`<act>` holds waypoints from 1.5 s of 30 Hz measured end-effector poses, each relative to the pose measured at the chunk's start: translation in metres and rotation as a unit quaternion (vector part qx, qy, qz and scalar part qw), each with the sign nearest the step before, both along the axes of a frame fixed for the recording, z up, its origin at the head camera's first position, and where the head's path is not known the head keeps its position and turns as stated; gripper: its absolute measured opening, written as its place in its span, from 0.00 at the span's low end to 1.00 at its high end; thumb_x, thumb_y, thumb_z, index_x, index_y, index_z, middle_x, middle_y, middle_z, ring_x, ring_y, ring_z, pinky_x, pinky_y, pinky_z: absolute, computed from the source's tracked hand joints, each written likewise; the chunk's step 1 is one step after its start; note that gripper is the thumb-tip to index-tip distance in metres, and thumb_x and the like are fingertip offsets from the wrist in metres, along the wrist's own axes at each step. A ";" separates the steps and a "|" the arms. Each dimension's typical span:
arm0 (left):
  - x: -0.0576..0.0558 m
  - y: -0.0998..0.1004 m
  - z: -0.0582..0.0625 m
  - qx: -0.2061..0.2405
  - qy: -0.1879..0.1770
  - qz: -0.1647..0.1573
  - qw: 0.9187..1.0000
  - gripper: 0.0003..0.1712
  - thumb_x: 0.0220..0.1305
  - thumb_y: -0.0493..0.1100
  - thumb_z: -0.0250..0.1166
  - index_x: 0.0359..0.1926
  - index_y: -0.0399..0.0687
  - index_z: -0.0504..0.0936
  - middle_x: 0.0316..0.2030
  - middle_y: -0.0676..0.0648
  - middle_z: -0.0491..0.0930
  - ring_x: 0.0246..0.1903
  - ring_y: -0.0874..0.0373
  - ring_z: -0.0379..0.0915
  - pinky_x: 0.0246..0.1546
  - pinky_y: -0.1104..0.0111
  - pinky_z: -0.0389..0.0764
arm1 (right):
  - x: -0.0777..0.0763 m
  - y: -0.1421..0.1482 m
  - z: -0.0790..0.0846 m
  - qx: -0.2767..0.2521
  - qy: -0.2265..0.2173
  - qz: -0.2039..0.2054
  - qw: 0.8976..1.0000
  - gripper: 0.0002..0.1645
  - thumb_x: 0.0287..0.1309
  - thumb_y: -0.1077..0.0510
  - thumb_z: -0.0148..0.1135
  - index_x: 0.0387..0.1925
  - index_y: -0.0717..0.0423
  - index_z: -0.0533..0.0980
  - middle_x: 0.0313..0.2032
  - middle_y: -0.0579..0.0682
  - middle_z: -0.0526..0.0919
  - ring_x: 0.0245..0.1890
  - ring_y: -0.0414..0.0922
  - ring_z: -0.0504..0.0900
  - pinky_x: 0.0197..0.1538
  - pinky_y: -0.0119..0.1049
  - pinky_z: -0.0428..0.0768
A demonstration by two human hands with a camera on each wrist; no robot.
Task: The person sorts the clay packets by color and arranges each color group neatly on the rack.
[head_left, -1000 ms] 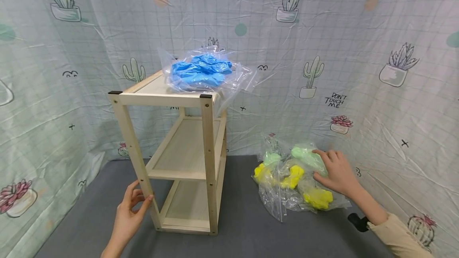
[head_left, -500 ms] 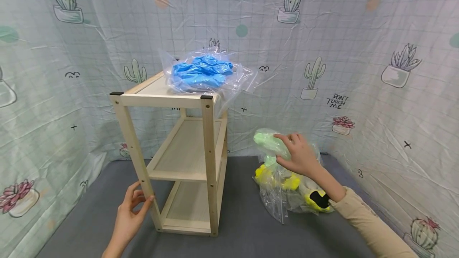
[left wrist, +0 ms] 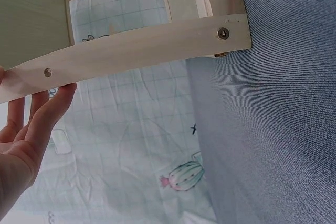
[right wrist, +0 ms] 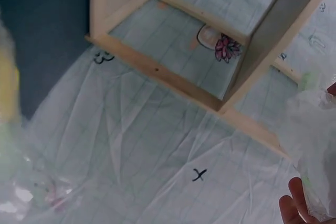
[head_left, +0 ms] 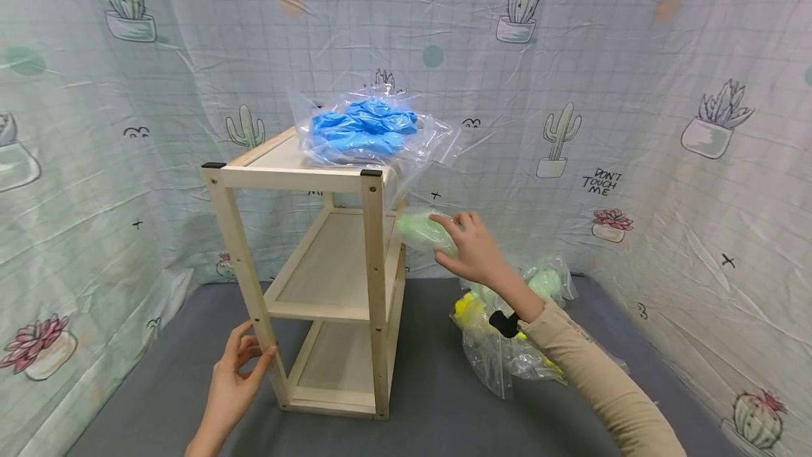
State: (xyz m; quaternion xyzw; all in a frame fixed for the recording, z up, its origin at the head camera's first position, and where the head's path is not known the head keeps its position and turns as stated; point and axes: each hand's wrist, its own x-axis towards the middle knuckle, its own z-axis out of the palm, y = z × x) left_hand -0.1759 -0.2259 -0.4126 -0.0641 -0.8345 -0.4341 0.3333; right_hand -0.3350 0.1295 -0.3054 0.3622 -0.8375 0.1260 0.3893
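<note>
A pale wooden three-tier shelf rack stands left of centre. My left hand grips its near left post low down, thumb on one side and fingers on the other; the left wrist view shows the fingertips against the post. Between thumb and fingers, my right hand holds a clear plastic bag with light green contents in the air, beside the rack's right side at middle-shelf height. Part of that bag also appears in the right wrist view. A clear bag of crumpled blue contents lies on the top shelf.
On the grey surface to the right lie several clear bags with yellow contents and light green contents, partly hidden by the right forearm. A cactus-print cloth hangs behind and at both sides.
My right hand has lifted the light green bag from the pile and carried it left and up to the rack. The left hand has stayed on the post.
</note>
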 end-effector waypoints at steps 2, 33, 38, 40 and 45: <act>0.000 0.000 0.000 0.001 0.003 0.000 1.000 0.27 0.53 0.29 0.62 0.55 0.40 0.64 0.31 0.70 0.71 0.30 0.81 0.70 0.20 0.80 0.75 | -0.005 -0.009 0.002 -0.001 -0.001 0.002 1.000 0.31 0.47 0.52 0.61 0.56 0.50 0.68 0.37 0.58 0.72 0.38 0.53 0.68 0.36 0.45 0.69; 0.002 0.001 0.000 -0.006 -0.004 0.004 1.000 0.27 0.54 0.30 0.61 0.55 0.42 0.64 0.31 0.54 0.75 0.30 0.80 0.70 0.22 0.73 0.78 | -0.072 -0.089 0.005 0.054 -0.107 -0.028 0.992 0.25 0.63 0.51 0.48 0.59 0.54 0.59 0.56 0.60 0.64 0.55 0.54 0.67 0.43 0.51 0.70; 0.002 0.001 0.001 -0.005 -0.006 0.003 1.000 0.27 0.54 0.30 0.61 0.55 0.42 0.64 0.31 0.55 0.75 0.30 0.80 0.70 0.22 0.72 0.78 | -0.074 -0.089 0.002 0.036 -0.091 -0.001 0.995 0.26 0.62 0.53 0.50 0.60 0.55 0.60 0.57 0.61 0.62 0.50 0.55 0.72 0.37 0.51 0.74; 0.002 0.001 0.001 -0.004 -0.005 0.002 1.000 0.27 0.54 0.30 0.61 0.55 0.41 0.64 0.31 0.57 0.75 0.30 0.80 0.70 0.22 0.72 0.78 | -0.073 -0.088 0.000 0.042 -0.098 -0.005 0.994 0.26 0.63 0.51 0.49 0.60 0.55 0.61 0.59 0.60 0.62 0.52 0.56 0.71 0.40 0.51 0.73; 0.003 0.001 0.001 -0.002 -0.001 0.001 1.000 0.27 0.54 0.29 0.61 0.55 0.41 0.64 0.31 0.59 0.74 0.30 0.80 0.70 0.22 0.72 0.78 | -0.070 -0.083 -0.002 0.064 -0.142 -0.026 0.987 0.25 0.65 0.47 0.44 0.59 0.55 0.60 0.60 0.58 0.66 0.60 0.57 0.63 0.54 0.55 0.65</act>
